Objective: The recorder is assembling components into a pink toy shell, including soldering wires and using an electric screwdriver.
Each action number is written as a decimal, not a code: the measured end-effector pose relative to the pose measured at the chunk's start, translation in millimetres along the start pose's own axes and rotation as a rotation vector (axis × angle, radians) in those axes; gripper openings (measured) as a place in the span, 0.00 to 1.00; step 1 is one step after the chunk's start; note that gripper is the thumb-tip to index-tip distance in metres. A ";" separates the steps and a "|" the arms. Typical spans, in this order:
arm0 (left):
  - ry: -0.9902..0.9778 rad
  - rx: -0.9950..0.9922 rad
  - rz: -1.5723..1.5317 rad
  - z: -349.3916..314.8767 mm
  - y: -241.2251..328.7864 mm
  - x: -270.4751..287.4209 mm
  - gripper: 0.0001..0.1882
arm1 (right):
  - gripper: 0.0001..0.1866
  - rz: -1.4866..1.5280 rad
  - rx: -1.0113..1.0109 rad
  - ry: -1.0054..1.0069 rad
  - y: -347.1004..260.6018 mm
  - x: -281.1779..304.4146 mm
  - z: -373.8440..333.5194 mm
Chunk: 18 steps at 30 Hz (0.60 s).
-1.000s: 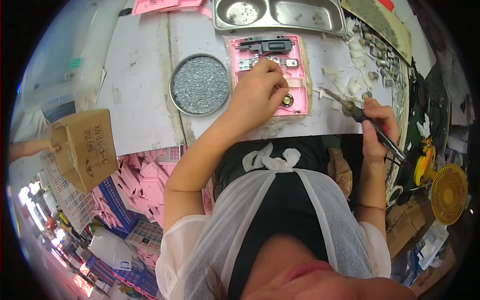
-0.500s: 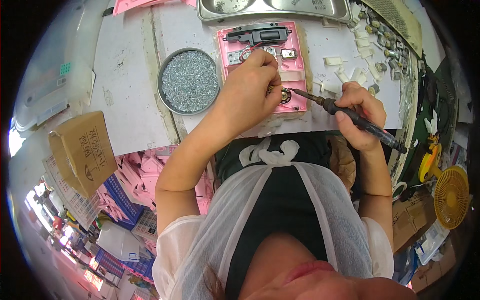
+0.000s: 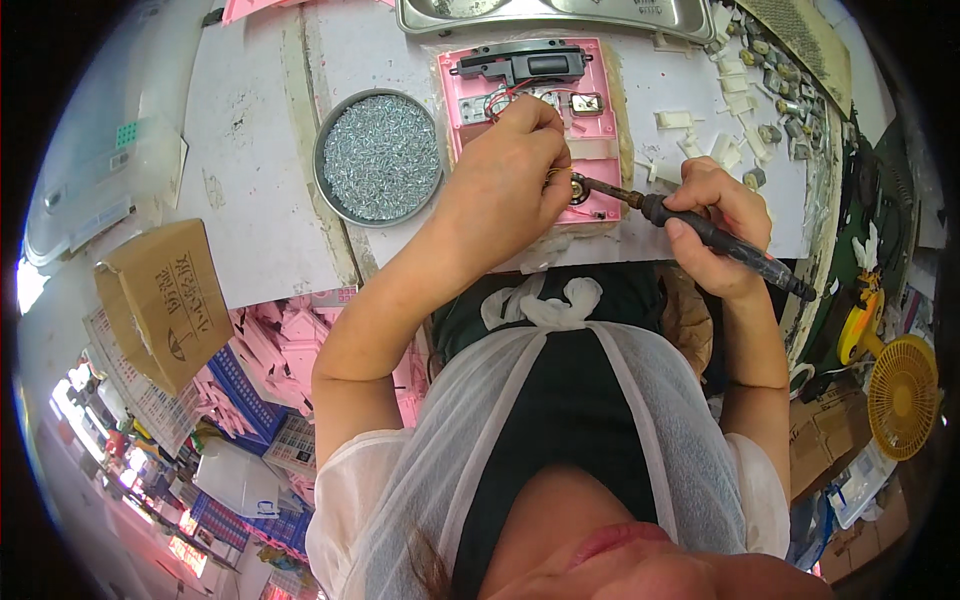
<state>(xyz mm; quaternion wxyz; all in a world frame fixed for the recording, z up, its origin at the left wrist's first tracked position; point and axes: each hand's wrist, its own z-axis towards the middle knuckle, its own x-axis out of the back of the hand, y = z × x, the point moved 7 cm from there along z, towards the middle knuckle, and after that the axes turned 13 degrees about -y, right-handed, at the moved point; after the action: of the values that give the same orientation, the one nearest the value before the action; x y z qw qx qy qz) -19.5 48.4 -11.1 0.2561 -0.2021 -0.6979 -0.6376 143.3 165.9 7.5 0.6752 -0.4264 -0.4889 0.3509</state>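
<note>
A pink plastic casing (image 3: 605, 150) lies on the worktable with a black curved part (image 3: 530, 65) at its far end and thin red wires (image 3: 510, 92) inside. Pencil-like in my right hand (image 3: 722, 225) is a soldering iron (image 3: 735, 243); its tip reaches a round, dark-rimmed component (image 3: 579, 190) in the casing's near part. My left hand (image 3: 515, 175) rests over the casing's left side, fingers pinched together close to that tip. What those fingers hold is too small and hidden to make out.
Left of the casing stands a round tin of small metal screws (image 3: 380, 158). A metal tray (image 3: 560, 18) sits at the far edge. White plastic pieces (image 3: 735, 95) and small motors (image 3: 790, 105) are scattered at right. A cardboard box (image 3: 165, 305) and a yellow fan (image 3: 900, 395) flank the table.
The soldering iron's tip has shifted slightly onto the round component. My left fingers have moved a little to the right, still pinched. The overall view has shifted slightly.
</note>
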 end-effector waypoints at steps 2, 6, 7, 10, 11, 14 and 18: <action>0.006 -0.010 0.005 0.1 -0.2 -0.3 0.05 | 0.09 -0.002 0.020 0.013 -0.3 1.9 -0.7; 0.013 -0.016 0.008 -0.1 1.5 0.4 0.06 | 0.10 -0.008 0.015 0.016 -0.1 1.2 -0.2; 0.012 -0.017 0.006 -0.4 1.6 0.2 0.06 | 0.10 -0.018 0.013 0.017 0.1 0.8 -0.5; 0.018 -0.023 0.026 -0.5 2.7 0.5 0.06 | 0.10 -0.043 0.022 0.013 -1.1 0.7 -0.6; 0.020 -0.022 0.028 -0.7 2.9 0.9 0.06 | 0.10 -0.048 0.037 0.010 -3.0 1.2 0.3; 0.024 -0.020 0.033 -0.5 2.5 0.7 0.06 | 0.10 -0.059 0.056 0.028 -6.6 4.1 0.8; 0.021 -0.020 0.035 -1.4 3.2 0.6 0.05 | 0.10 -0.073 0.037 0.056 -7.7 10.2 -3.2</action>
<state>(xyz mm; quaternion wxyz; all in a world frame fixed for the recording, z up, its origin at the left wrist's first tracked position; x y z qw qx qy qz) -17.9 47.3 -8.1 0.2725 -0.2100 -0.6852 -0.6419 149.6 171.3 17.7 0.7088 -0.4055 -0.4785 0.3230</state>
